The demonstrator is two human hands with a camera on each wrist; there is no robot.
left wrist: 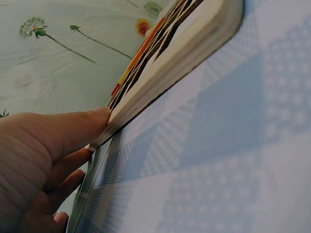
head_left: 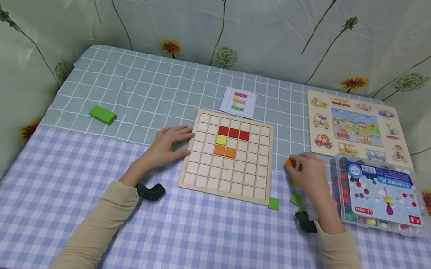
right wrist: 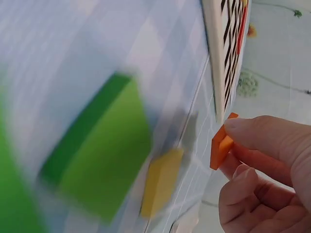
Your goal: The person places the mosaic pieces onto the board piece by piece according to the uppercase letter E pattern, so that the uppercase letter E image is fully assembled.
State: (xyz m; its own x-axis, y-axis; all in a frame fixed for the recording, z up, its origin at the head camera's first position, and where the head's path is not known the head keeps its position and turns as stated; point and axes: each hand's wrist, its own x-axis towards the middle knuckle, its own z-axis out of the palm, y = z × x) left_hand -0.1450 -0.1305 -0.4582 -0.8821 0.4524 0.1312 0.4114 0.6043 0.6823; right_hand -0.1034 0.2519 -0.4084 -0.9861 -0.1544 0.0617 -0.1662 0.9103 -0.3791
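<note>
A wooden grid board [head_left: 226, 173] lies mid-table with three red tiles [head_left: 234, 133], a yellow tile [head_left: 221, 140] and two orange tiles [head_left: 224, 151] set in its squares. At the board's left edge rests my left hand [head_left: 169, 145], thumb and fingertips touching the rim. Right of the board, my right hand [head_left: 309, 174] pinches an orange tile [right wrist: 222, 144] between thumb and fingers. Below that hand lie a yellow tile [right wrist: 162, 182] and green tiles [right wrist: 104, 150]. Another green tile [head_left: 274, 204] sits by the board's lower right corner.
A pattern card [head_left: 238, 102] lies behind the board. At the right are a wooden picture puzzle [head_left: 354, 130] and a clear plastic box [head_left: 382, 197] of colored balls. A green block [head_left: 103, 114] lies at the left. A floral curtain [head_left: 143, 1] hangs behind the table.
</note>
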